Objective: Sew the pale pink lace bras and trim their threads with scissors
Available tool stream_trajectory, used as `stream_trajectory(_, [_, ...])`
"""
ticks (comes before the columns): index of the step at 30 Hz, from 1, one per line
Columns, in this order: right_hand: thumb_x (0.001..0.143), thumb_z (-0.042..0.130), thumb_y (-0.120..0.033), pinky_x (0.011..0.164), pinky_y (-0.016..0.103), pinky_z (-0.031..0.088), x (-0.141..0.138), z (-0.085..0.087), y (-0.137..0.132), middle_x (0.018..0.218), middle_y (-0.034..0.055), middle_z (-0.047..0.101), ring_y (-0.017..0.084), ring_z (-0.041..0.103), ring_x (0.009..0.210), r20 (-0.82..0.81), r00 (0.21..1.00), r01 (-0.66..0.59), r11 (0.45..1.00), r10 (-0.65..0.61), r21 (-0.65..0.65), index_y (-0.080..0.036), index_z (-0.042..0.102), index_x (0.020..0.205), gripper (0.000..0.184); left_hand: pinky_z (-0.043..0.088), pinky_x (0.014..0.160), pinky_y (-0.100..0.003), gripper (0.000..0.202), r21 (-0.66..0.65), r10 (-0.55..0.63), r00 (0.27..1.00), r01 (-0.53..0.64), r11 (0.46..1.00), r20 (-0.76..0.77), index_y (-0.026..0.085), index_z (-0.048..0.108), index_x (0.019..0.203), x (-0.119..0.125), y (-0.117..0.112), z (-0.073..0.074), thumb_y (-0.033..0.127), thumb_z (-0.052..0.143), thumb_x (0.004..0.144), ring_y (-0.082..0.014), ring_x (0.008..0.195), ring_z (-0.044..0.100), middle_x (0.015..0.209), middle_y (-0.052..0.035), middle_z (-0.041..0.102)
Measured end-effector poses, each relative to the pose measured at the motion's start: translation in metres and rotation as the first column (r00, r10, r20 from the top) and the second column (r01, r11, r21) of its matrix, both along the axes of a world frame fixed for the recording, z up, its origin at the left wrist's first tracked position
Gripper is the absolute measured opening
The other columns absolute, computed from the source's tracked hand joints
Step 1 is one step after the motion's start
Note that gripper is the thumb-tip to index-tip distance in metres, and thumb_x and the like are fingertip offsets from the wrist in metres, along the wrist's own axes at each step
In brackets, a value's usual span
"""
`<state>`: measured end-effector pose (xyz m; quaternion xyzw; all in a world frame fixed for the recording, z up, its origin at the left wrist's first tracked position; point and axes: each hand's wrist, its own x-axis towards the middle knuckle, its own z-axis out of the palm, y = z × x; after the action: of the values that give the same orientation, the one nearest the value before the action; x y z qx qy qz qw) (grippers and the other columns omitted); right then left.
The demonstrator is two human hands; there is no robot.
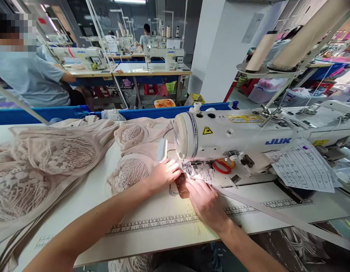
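Note:
A white sewing machine point(240, 132) stands across the table, its head end above my two hands. My left hand point(165, 173) is closed, its fingers bent over the edge of a beige lace bra point(132, 172) just left of the needle area. To the front right of it, my right hand point(203, 200) has its fingers pressed together at the fabric beside the needle. A long beige band point(265, 211) runs from under this hand off to the right. The fingers and machine head hide the exact stitching spot. A small white lamp point(161, 150) sits beside the machine head.
More beige lace bras point(61, 151) lie piled on the left. Red-handled scissors point(222, 166) rest under the machine arm. A paper chart point(305, 166) hangs on the machine's right. Printed rulers point(152, 224) line the table front. A co-worker point(30, 79) sits at the far left.

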<state>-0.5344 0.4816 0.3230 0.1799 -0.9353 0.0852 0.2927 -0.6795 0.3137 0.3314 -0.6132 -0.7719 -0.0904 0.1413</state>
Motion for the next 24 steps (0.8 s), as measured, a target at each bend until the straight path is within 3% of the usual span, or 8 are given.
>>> stream_trajectory(5, [0.093,0.041,-0.003,0.084,0.038,0.051,0.003,0.003,0.0,0.106,0.0128,0.068,0.024,0.06,0.1,-0.005,1.0,-0.029,1.0,0.029,0.0,-0.009,0.065,0.11,0.03,0.043,0.081,-0.036,0.029,-0.049,0.04,0.996,-0.044,0.998,-0.077,0.014,0.064,0.094,-0.005,0.001,-0.001,0.018,0.036,0.103,-0.0211,0.089,0.054,0.091,-0.0065,0.062])
stream_trajectory(10, [0.092,0.045,-0.003,0.088,0.038,0.049,0.009,0.02,0.014,0.104,0.0092,0.069,0.023,0.061,0.097,-0.076,0.988,-0.137,0.99,0.134,-0.041,-0.012,0.061,0.115,0.03,0.043,0.077,-0.035,0.031,-0.044,0.094,0.996,-0.094,0.995,-0.009,0.014,0.063,0.088,-0.012,0.004,-0.008,0.018,0.036,0.102,-0.0217,0.092,0.054,0.094,-0.0071,0.061])
stream_trajectory(12, [0.092,0.047,-0.004,0.088,0.037,0.049,0.005,0.026,0.031,0.101,0.0087,0.069,0.023,0.062,0.095,-0.111,0.992,-0.071,0.997,0.068,-0.03,-0.014,0.061,0.115,0.029,0.043,0.081,-0.035,0.032,-0.008,0.122,0.991,-0.122,0.992,0.057,0.014,0.063,0.084,-0.015,0.006,-0.011,0.015,0.036,0.1,-0.0222,0.094,0.054,0.093,-0.0074,0.061])
stream_trajectory(16, [0.093,0.048,-0.015,0.082,0.039,0.051,-0.02,0.021,0.083,0.093,0.014,0.068,0.027,0.062,0.088,-0.154,0.972,0.194,0.976,-0.178,0.097,-0.013,0.065,0.101,0.019,0.044,0.087,-0.036,0.029,0.03,0.202,0.958,-0.212,0.977,0.203,0.015,0.062,0.079,-0.021,0.012,-0.013,0.011,0.038,0.095,-0.0215,0.093,0.054,0.095,-0.0069,0.061])
stream_trajectory(19, [0.089,0.05,-0.024,0.072,0.043,0.05,-0.049,0.011,0.118,0.08,0.0163,0.067,0.032,0.062,0.078,0.061,0.92,0.359,0.893,-0.388,0.271,-0.014,0.066,0.084,0.019,0.045,0.087,-0.037,0.027,0.044,0.251,0.936,-0.27,0.962,0.247,0.016,0.062,0.077,-0.025,0.017,-0.009,0.01,0.04,0.093,-0.0226,0.093,0.055,0.095,-0.0072,0.062])
stream_trajectory(21, [0.084,0.054,-0.026,0.066,0.041,0.048,-0.067,0.009,0.135,0.073,0.0149,0.066,0.031,0.062,0.071,0.164,0.882,0.366,0.861,-0.443,0.354,-0.017,0.065,0.075,0.016,0.045,0.086,-0.037,0.025,0.053,0.271,0.931,-0.292,0.955,0.245,0.015,0.061,0.076,-0.026,0.019,-0.006,0.007,0.043,0.09,-0.0232,0.091,0.056,0.092,-0.0075,0.063])
stream_trajectory(24, [0.078,0.058,-0.031,0.067,0.037,0.047,-0.085,0.015,0.151,0.069,0.0113,0.066,0.029,0.061,0.071,0.221,0.906,0.273,0.898,-0.36,0.345,-0.021,0.064,0.071,0.014,0.046,0.081,-0.034,0.02,0.068,0.285,0.924,-0.311,0.948,0.255,0.015,0.063,0.079,-0.027,0.022,-0.001,0.004,0.046,0.085,-0.0218,0.085,0.058,0.088,-0.0067,0.064])
